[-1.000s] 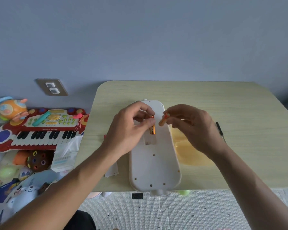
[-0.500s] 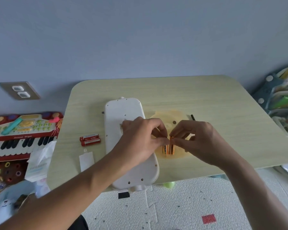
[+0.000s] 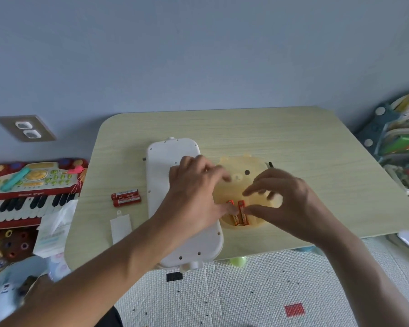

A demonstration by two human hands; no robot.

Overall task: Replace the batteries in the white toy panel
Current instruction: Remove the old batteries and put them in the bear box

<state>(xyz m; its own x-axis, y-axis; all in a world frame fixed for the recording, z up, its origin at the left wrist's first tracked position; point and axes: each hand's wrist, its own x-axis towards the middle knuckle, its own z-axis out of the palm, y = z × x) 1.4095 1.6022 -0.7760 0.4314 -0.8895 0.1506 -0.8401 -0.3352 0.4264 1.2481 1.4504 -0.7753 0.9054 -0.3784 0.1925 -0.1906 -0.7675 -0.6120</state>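
The white toy panel (image 3: 161,175) lies back side up on the table, partly under my left hand (image 3: 194,197). To its right sits a yellow bear-faced dish (image 3: 248,166). Two orange batteries (image 3: 240,217) lie side by side in the dish's near part. My left thumb touches the left battery and my right thumb touches the right one. On both hands the other fingers are spread and lifted. My right hand (image 3: 286,201) hovers over the dish. Two red batteries (image 3: 126,197) and the white battery cover (image 3: 121,228) lie left of the panel.
The pale wooden table (image 3: 316,161) stands against a blue wall. A black tool tip (image 3: 270,164) shows behind the dish. A red toy keyboard (image 3: 28,192) and other toys crowd the floor at left. Shelves with books stand at right. A green ball (image 3: 238,260) lies below the table's near edge.
Both hands carried the orange batteries from over the panel to the yellow dish. The batteries now lie in it and the pinching fingers have spread apart. My view swung right.
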